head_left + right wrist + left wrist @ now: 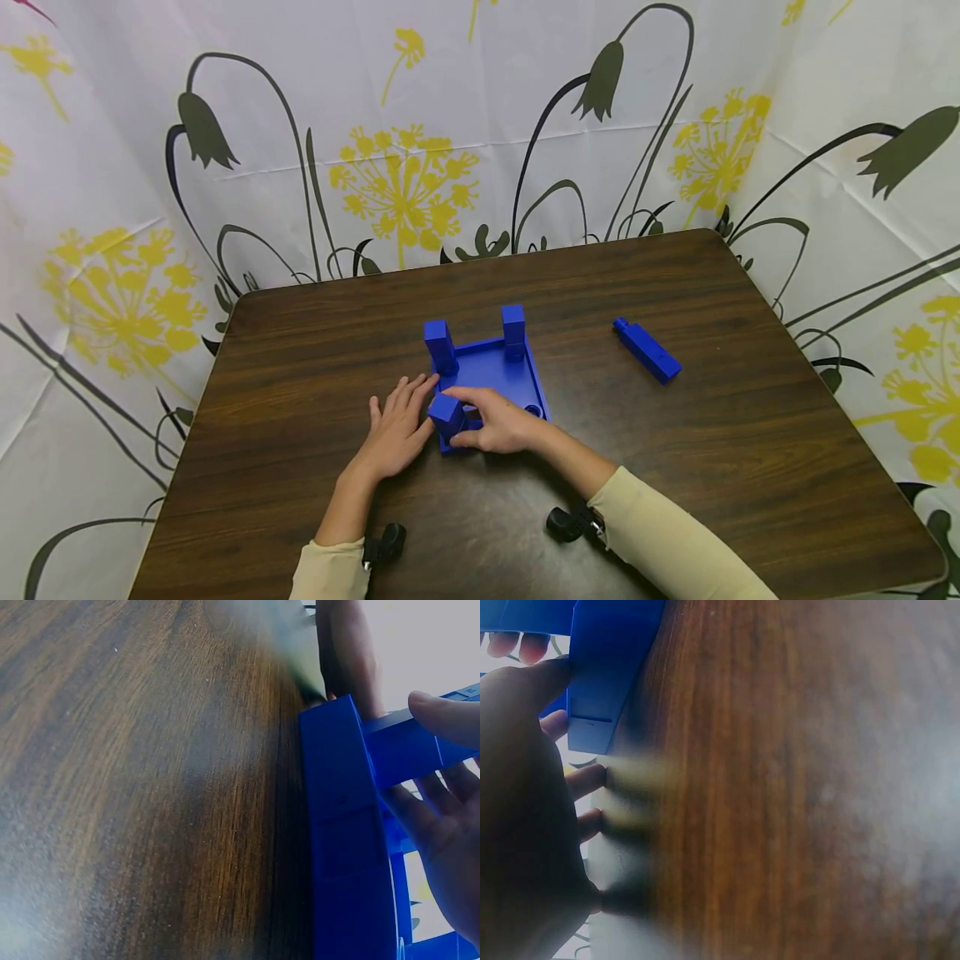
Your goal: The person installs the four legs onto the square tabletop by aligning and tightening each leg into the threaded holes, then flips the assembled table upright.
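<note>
A square blue tray-like base point(491, 375) with raised edges lies on the table. Blue square posts rise from its back left point(439, 343) and back right point(513, 327) corners. At the front left corner my right hand point(501, 423) grips a third blue post point(405, 750) between thumb and fingers; it stands on the base. My left hand point(393, 435) lies on the table with fingers spread, its thumb and fingertips against the base's left side. Near my right wrist, a round socket point(533, 411) shows at the front right corner.
A loose blue post point(648, 352) with a narrower round end lies on the dark wooden table point(735, 433), right of the base. A flower-patterned curtain point(450, 125) hangs behind the table and along its right side.
</note>
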A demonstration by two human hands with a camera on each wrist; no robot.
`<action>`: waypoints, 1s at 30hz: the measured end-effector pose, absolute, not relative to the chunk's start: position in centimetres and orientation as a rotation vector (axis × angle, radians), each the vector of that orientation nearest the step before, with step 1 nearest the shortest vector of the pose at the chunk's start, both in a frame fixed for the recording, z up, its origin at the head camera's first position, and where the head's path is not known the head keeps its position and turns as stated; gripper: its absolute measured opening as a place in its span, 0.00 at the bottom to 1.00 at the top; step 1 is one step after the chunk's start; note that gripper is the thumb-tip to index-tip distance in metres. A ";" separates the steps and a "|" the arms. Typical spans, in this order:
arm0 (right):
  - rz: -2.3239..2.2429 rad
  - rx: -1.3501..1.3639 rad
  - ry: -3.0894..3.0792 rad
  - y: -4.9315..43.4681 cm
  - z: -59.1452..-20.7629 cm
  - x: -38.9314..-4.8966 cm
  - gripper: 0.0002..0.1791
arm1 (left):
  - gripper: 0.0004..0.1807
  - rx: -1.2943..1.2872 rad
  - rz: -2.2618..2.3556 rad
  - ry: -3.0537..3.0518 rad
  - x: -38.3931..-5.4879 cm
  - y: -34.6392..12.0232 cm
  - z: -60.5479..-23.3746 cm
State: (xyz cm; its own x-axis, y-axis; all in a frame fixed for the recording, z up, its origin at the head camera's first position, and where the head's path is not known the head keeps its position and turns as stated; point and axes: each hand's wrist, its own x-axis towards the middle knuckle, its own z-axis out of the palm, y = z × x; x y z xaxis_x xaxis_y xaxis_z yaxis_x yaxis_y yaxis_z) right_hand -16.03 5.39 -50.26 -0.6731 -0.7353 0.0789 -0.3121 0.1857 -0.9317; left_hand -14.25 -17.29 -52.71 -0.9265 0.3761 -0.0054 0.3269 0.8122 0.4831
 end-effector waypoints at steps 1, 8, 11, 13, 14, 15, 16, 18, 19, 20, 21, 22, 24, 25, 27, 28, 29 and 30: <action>-1.488 -0.987 2.090 5.4 -50.3 -16.0 0.35 | 0.35 0.563 0.742 2.894 -14.3 -17.3 -52.7; -1.467 -0.991 2.147 5.3 -50.3 -15.9 0.35 | 0.35 0.562 0.739 2.896 -14.3 -17.3 -52.8; -1.463 -0.997 2.163 5.3 -50.4 -15.8 0.35 | 0.34 0.569 0.755 2.900 -14.3 -17.3 -52.9; -1.460 -1.008 2.182 5.3 -50.4 -15.8 0.35 | 0.34 0.572 0.753 2.902 -14.4 -17.4 -53.1; -1.461 -1.011 2.189 5.3 -50.4 -15.8 0.35 | 0.34 0.576 0.752 2.903 -14.4 -17.4 -53.2; -1.460 -1.013 2.200 5.2 -50.5 -15.8 0.35 | 0.34 0.580 0.752 2.905 -14.4 -17.4 -53.3; -1.462 -1.015 2.209 5.2 -50.4 -15.8 0.34 | 0.34 0.585 0.760 2.905 -14.4 -17.4 -53.3; -1.466 -1.013 2.226 5.2 -50.5 -15.7 0.34 | 0.34 0.587 0.760 2.906 -14.4 -17.4 -53.3; -1.470 -1.012 2.233 5.1 -50.5 -15.7 0.33 | 0.34 0.589 0.767 2.907 -14.4 -17.4 -53.3; -1.472 -1.009 2.240 5.1 -50.5 -15.6 0.33 | 0.34 0.589 0.773 2.907 -14.4 -17.4 -53.2; -1.471 -1.009 2.254 5.1 -50.5 -15.6 0.33 | 0.34 0.583 0.773 2.907 -14.4 -17.3 -53.1; -1.471 -1.007 2.266 5.0 -50.6 -15.5 0.33 | 0.34 0.580 0.774 2.907 -14.4 -17.3 -53.0; -1.470 -1.003 2.288 5.0 -50.6 -15.4 0.32 | 0.34 0.570 0.761 2.905 -14.4 -17.2 -52.9; -1.470 -1.002 2.296 5.0 -50.5 -15.4 0.32 | 0.34 0.566 0.751 2.904 -14.4 -17.2 -52.9; -1.473 -0.996 2.309 5.0 -50.5 -15.2 0.31 | 0.34 0.564 0.742 2.903 -14.3 -17.2 -52.9; -1.476 -0.991 2.312 4.9 -50.5 -15.2 0.31 | 0.34 0.563 0.740 2.903 -14.3 -17.2 -52.9; -1.480 -0.987 2.315 4.9 -50.4 -15.1 0.31 | 0.34 0.563 0.736 2.903 -14.3 -17.2 -52.9; -1.483 -0.986 2.318 4.9 -50.4 -15.1 0.30 | 0.34 0.562 0.737 2.902 -14.3 -17.3 -52.9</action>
State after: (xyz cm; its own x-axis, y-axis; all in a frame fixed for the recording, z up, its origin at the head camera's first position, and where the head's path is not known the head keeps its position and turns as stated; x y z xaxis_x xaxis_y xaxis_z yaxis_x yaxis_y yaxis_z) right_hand -15.05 4.90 -50.42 -0.7514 -0.6386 0.1660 -0.4184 0.2667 -0.8682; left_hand -14.33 -17.25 -52.92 -0.9275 0.3738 -0.0020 0.3275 0.8154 0.4773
